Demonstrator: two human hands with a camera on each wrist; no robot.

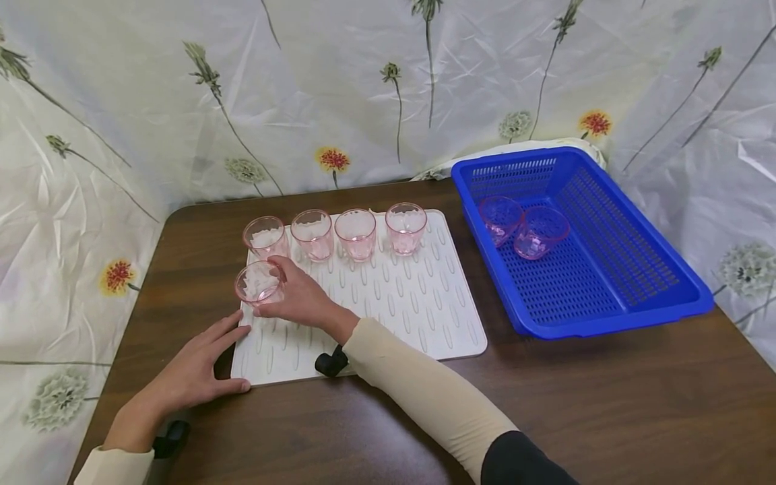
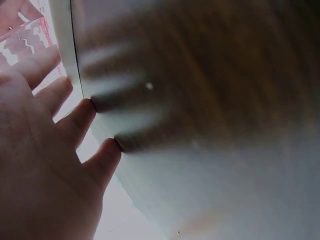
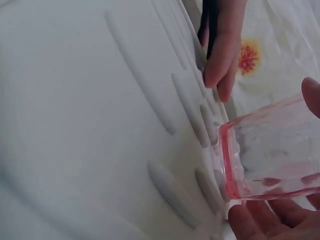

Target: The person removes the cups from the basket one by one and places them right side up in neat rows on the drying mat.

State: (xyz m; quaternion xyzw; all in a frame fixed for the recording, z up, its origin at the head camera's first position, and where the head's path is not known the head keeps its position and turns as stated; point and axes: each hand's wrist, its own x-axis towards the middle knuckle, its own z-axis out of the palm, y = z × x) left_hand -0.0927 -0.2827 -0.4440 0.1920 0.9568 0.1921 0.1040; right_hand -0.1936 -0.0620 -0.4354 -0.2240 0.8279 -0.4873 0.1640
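Patterned sheeting with dandelion and red-orange flower prints surrounds a brown wood-grain table. On it we record a white mat with raised elongated ridges and, to its right, a blue perforated basket.

Right hand: gripping. We observe thumb and fingers curled about a clear pink glass, mouth upward, at the mat's left side, just in front of the back row's leftmost glass. We cannot tell whether the mat bears its weight.

Left hand: open, fingers spread and extended, fingertips touching the mat's left edge, thumb at the near-left corner.

Back row: we count four glasses along the mat's far edge, the rightmost glass set slightly apart. Two further glasses lie inside the basket near its left wall.
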